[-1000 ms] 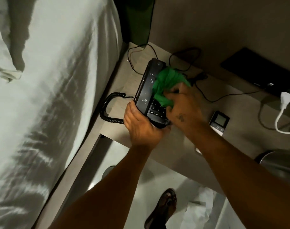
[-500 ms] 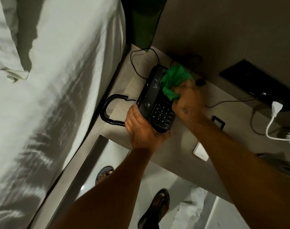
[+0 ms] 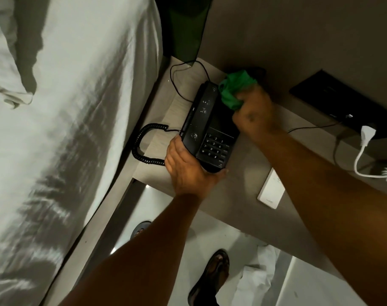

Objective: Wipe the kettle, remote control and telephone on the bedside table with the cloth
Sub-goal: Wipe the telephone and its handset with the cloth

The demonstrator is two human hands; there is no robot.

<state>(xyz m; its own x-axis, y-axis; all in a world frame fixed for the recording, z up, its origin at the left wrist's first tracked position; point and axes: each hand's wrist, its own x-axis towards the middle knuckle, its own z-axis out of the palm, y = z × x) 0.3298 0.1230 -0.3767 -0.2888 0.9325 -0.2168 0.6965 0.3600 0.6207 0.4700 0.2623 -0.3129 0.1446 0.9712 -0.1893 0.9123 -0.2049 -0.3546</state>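
A black telephone [image 3: 207, 131] with a keypad lies on the beige bedside table [image 3: 245, 173]. My left hand [image 3: 188, 171] clasps its near corner and pins it to the table. My right hand [image 3: 253, 113] is closed on a bunched green cloth [image 3: 234, 89], which presses against the telephone's far right corner. A white remote control [image 3: 271, 191] lies on the table to the right of the telephone, partly covered by my right forearm. The kettle is out of view.
A white-sheeted bed [image 3: 66, 129] runs along the left. The telephone's coiled cord [image 3: 144, 149] loops off its left side. A black socket panel [image 3: 342, 100] with a white plug [image 3: 367, 134] sits at the right. Sandalled feet [image 3: 210, 277] and a crumpled white cloth [image 3: 254, 286] are on the floor.
My right hand has slid the green cloth from the keypad area up to the telephone's far right corner. The keypad now shows. My left hand has kept its hold.
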